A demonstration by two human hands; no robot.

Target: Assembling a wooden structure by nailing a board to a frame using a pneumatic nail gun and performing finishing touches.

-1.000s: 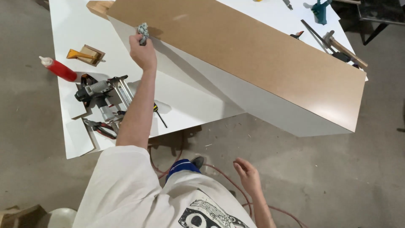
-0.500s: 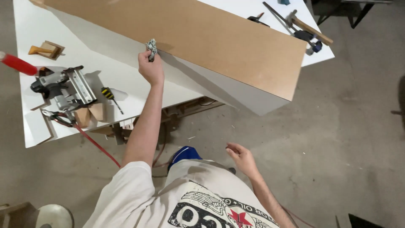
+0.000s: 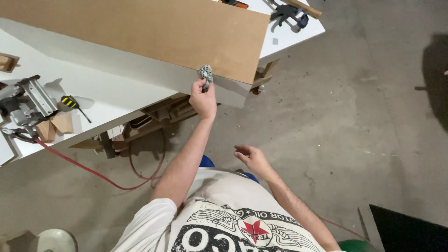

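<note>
**Around the work: tools, hose and bare concrete**

On my feed the white surface (image 3: 116, 95) runs across the upper left. At its left end I see a grey power tool (image 3: 25, 100) with small wooden blocks (image 3: 56, 125) just beside it — and a screwdriver with a yellow-and-black handle (image 3: 72, 103) lying near those. A red hose (image 3: 88, 170) drops from that end and loops over the concrete floor (image 3: 354, 130). At the far right corner of the surface lie a dark clamp (image 3: 287, 13) and a wooden handle (image 3: 305, 7). Wooden supports (image 3: 158, 114) show underneath — a black mat (image 3: 410, 228) sits at bottom right.
</note>
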